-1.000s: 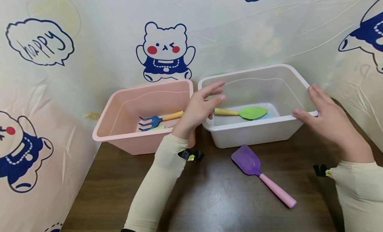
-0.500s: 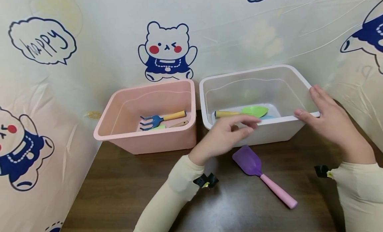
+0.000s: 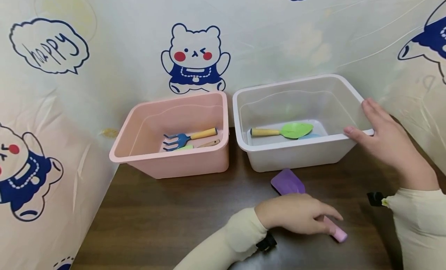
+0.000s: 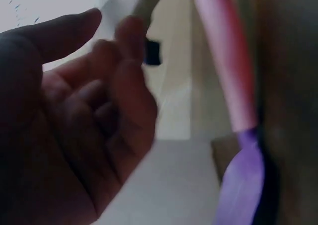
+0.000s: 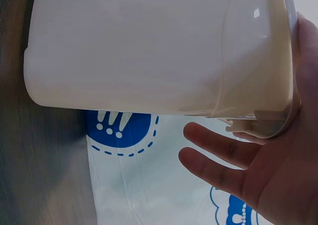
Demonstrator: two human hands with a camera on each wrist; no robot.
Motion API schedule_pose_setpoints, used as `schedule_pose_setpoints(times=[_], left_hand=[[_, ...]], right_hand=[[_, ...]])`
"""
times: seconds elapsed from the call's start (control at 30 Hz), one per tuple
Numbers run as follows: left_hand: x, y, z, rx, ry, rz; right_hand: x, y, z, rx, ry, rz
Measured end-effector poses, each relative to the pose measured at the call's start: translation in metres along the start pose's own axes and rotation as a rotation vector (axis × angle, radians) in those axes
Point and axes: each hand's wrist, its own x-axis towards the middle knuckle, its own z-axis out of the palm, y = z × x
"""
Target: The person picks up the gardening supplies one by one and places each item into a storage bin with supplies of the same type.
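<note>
A toy shovel with a purple blade (image 3: 287,181) and pink handle (image 3: 336,230) lies on the table in the head view. Above its handle hovers my left hand (image 3: 299,214), fingers loosely bent. The left wrist view shows a gap between the hand (image 4: 94,106) and the pink handle (image 4: 228,61); nothing is held. My right hand (image 3: 391,140) holds the right front corner of the white bin (image 3: 292,155), thumb over the rim. In the right wrist view, two fingers of that hand (image 5: 278,175) stretch free beside the bin wall (image 5: 149,46).
Inside the white bin lie a green leaf-shaped trowel (image 3: 296,130) with a yellow handle and a partly hidden light-blue piece (image 3: 309,136). The pink bin (image 3: 188,165) at left contains a blue rake (image 3: 181,140) and a wooden-handled tool (image 3: 210,143). A printed cloth backs the table (image 3: 146,215).
My left hand has swung from between the two bins, across the white bin's front, down to the right over the shovel's handle. The right hand stays at the bin's corner.
</note>
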Motion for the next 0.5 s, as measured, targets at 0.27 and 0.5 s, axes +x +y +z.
schedule_pose_setpoints(times=[0.27,0.5], left_hand=[[0.008,0.014,0.033,0.205,-0.087,-0.113],[-0.003,0.014,0.036,0.204,-0.081,-0.12]], right_hand=[[0.002,-0.002,0.001,-0.013,0.008,0.006],[0.001,-0.001,0.002,-0.026,0.009,0.016]])
